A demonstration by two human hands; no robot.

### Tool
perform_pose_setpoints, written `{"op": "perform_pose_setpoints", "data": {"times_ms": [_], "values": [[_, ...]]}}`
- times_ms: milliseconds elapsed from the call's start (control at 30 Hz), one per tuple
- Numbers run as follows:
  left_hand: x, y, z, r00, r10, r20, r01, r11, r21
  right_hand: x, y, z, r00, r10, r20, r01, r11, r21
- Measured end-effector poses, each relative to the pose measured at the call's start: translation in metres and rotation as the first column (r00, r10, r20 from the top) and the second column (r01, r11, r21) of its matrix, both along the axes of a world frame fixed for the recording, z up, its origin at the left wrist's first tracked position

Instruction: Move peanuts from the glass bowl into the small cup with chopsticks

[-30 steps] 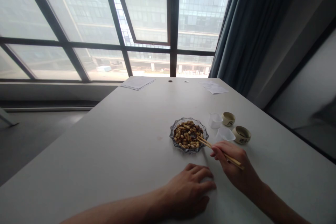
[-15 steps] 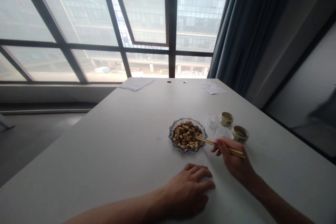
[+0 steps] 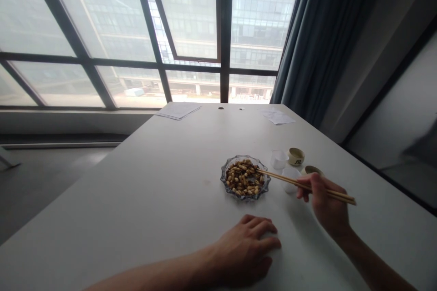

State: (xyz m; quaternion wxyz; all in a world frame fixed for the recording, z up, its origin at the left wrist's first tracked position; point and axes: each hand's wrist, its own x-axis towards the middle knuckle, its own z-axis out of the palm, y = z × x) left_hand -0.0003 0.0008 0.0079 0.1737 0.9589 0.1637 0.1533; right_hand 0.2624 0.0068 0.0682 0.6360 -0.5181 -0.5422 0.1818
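My right hand [image 3: 326, 200] is closed round a pair of wooden chopsticks [image 3: 283, 178], whose tips are at the right edge of the nuts [image 3: 243, 177]. These nuts, mixed with darker bits, fill a scalloped glass bowl [image 3: 223, 182]. Nearer to me, my left hand [image 3: 251, 248] rests on the white table with its fingers apart and nothing in it. Right of the bowl stand two clear plastic cups, one farther [image 3: 279, 159] and one nearer [image 3: 290, 178], partly behind the chopsticks. Beside them are two cream cups [image 3: 296, 156], the nearer one [image 3: 312, 170] partly hidden by my right hand.
On the white table [image 3: 153, 191], a stack of papers [image 3: 179, 110] lies at the far left and loose sheets [image 3: 279, 117] at the far right. A window spans the back, with a dark curtain [image 3: 307, 45] at its right.
My right hand has moved right, away from the bowl, and the chopstick tips have shifted slightly right and up towards the rim. My left hand has stayed in place.
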Motion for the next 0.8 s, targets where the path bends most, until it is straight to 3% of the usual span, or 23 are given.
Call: {"op": "perform_pose_setpoints", "data": {"times_ms": [133,233,467,633,800], "values": [[0.000,-0.001,-0.001,1.000,0.011,0.008,-0.011,1.000,0.001,0.028,-0.019,0.029,0.988,-0.144,0.050,0.140,0.987,0.075],[0.000,-0.002,-0.002,1.000,0.014,0.018,-0.014,1.000,-0.004,0.062,-0.036,0.038,0.956,-0.283,0.082,0.276,0.957,0.086],[0.000,-0.001,-0.001,1.000,0.017,0.016,-0.017,0.999,-0.033,0.128,-0.066,0.016,0.878,-0.469,0.096,0.476,0.877,-0.068],[0.000,-0.001,0.001,1.000,0.013,-0.001,-0.013,0.999,-0.049,0.126,-0.067,-0.003,0.890,-0.433,0.140,0.454,0.869,-0.198],[0.000,0.000,0.001,1.000,0.015,-0.002,-0.015,0.999,-0.052,0.113,-0.065,0.003,0.918,-0.395,0.047,0.397,0.906,-0.148]]}}
